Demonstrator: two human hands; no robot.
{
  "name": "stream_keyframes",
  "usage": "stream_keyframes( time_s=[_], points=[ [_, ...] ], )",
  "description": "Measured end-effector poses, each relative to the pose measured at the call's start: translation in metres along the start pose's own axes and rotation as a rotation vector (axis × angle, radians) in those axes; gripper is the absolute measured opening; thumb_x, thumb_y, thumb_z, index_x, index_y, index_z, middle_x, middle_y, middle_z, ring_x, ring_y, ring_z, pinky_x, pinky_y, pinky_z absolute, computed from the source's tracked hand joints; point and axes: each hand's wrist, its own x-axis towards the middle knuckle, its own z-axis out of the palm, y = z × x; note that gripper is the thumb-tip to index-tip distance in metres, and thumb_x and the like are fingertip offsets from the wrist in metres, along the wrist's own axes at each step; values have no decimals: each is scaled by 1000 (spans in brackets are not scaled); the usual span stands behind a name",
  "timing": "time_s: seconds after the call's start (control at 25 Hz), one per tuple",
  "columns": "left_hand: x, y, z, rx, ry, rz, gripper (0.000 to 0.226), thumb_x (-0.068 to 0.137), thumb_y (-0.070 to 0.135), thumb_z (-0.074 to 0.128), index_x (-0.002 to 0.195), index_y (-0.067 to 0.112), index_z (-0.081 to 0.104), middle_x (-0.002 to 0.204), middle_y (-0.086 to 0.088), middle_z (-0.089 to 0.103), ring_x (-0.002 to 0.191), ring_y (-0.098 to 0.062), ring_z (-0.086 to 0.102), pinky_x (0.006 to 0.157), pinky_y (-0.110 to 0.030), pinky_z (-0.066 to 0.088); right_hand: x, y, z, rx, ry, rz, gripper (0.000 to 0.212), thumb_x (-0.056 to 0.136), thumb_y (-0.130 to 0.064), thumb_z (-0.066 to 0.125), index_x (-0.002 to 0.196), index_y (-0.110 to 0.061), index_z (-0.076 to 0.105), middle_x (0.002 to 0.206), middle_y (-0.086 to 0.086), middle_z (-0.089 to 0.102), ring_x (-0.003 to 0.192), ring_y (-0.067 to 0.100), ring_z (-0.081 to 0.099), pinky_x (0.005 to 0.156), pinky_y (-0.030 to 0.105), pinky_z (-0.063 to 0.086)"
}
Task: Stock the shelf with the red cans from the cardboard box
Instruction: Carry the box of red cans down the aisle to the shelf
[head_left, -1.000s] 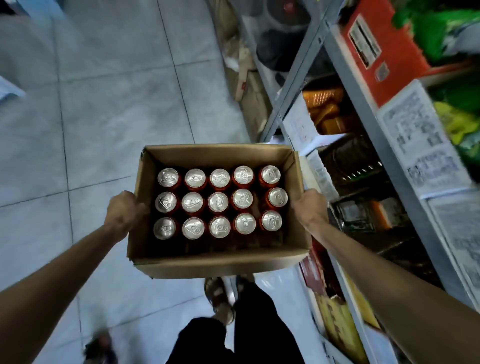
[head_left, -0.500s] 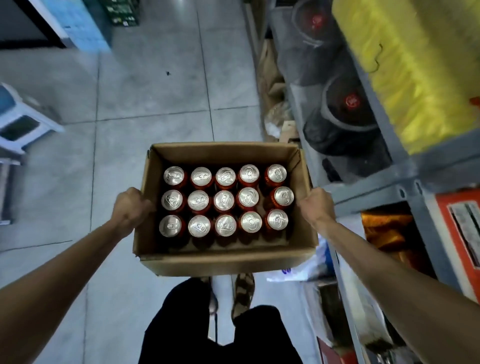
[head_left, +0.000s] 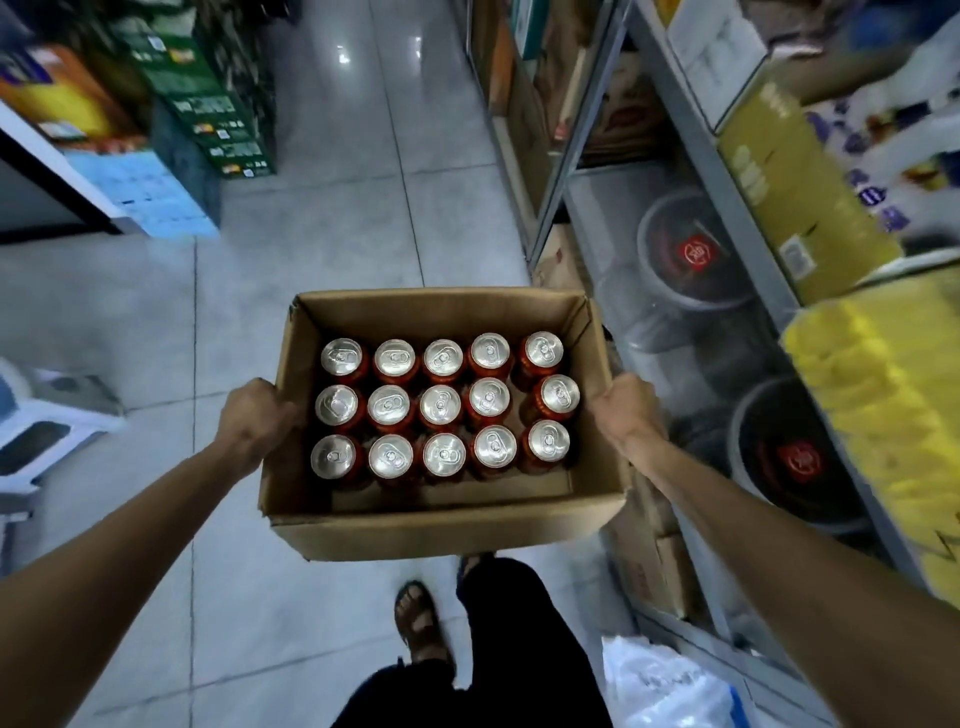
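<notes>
Fingers: on both hands they are curled and clamped on the cardboard box (head_left: 441, 532), one hand on each side wall; the fingertips themselves are hidden.
Left hand (head_left: 254, 415): grips the left wall at about mid-length, forearm stretched out straight.
Right hand (head_left: 626, 410): grips the right wall opposite, knuckles up.
Box: held up off the floor in front of the body, top open, roughly level, just beside the shelf front.
Red cans (head_left: 441, 405): fifteen inside the box, upright, silver tops up, in three rows of five; they are packed toward the far wall, and a bare strip of the box bottom shows along the near wall.
Below the box: dark trousers and a sandal (head_left: 418, 618) on the grey tiled floor (head_left: 332, 208); a white plastic bag (head_left: 660, 686) lies at lower right.
Shelf (head_left: 727, 171): grey metal racking running along the right side; it carries yellow packs (head_left: 883, 395), a yellow-brown carton (head_left: 795, 182) and dark round tubs (head_left: 696, 254) with red labels under clear wrap.
Left side: a white stool (head_left: 47, 431) near the edge.
Far end: stacked green cartons (head_left: 208, 104) against the left of the aisle.
</notes>
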Motion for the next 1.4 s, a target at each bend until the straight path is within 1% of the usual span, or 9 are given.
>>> stream_keyframes(
  time_s=[0.24, 0.4, 0.56, 0.72, 0.84, 0.92, 1.04, 1.16, 1.4],
  points=[
    [173, 92, -54, -22, 59, -30, 22, 72, 9, 72, 60, 7, 54, 68, -17, 60, 63, -32, 57, 54, -30, 44, 175, -143, -13, 28, -14, -51, 19, 87, -11, 60, 85, 6, 67, 85, 23, 68, 69, 32, 59, 59, 28, 39],
    [285, 147, -96, -52, 32, -99, 18, 72, 10, 74, 76, 3, 57, 80, -18, 58, 70, -32, 56, 51, -29, 40, 277, -251, -35, -35, -19, -71, 12, 86, -11, 59, 83, 0, 63, 85, 20, 66, 70, 30, 58, 59, 30, 43],
    [401, 205, -140, -66, 20, -93, 22, 73, 6, 72, 65, 8, 52, 74, -17, 56, 68, -30, 54, 58, -31, 42, 363, -349, -48, -38, -37, -64, 16, 85, -10, 63, 87, 4, 68, 88, 22, 68, 78, 33, 64, 63, 32, 45],
    [540, 279, -191, -36, -42, -18, 17, 70, 4, 72, 65, 3, 56, 65, -15, 56, 58, -28, 53, 49, -28, 38, 446, -441, -53, 48, -1, -13, 14, 84, -7, 63, 75, 4, 64, 72, 17, 60, 72, 29, 62, 64, 37, 49],
    [628, 331, -226, 103, -84, 46, 17, 70, 7, 74, 77, -6, 65, 80, -26, 65, 73, -35, 63, 58, -35, 48, 500, -491, -57, 81, 22, 62, 12, 83, -8, 65, 74, 0, 64, 72, 15, 58, 68, 25, 56, 58, 29, 42],
    [694, 373, -249, 156, -90, 87, 20, 71, 8, 74, 84, -6, 68, 88, -27, 66, 74, -33, 61, 59, -34, 46, 542, -528, -59, 111, 17, 95, 12, 83, -5, 64, 75, 4, 66, 70, 14, 59, 63, 23, 55, 54, 25, 41],
    [781, 431, -269, 233, -128, 137, 21, 75, 9, 71, 90, -6, 68, 94, -26, 66, 76, -33, 61, 60, -32, 42, 613, -582, -66, 160, 36, 118, 19, 85, -8, 63, 88, 10, 70, 78, 21, 64, 70, 26, 59, 59, 34, 44],
    [854, 483, -288, 251, -135, 152, 21, 76, 8, 71, 91, -7, 68, 90, -25, 66, 71, -30, 59, 57, -31, 42, 679, -637, -81, 63, 40, 142, 25, 90, -16, 61, 101, 4, 71, 98, 23, 70, 92, 35, 68, 63, 29, 42],
    [999, 595, -345, 253, -184, 276, 20, 76, 6, 70, 81, -13, 67, 76, -24, 61, 74, -36, 63, 61, -34, 42, 795, -745, -112, 110, 54, 221, 28, 95, -15, 52, 110, 6, 64, 112, 26, 65, 106, 40, 61, 83, 39, 48]
  ],
)
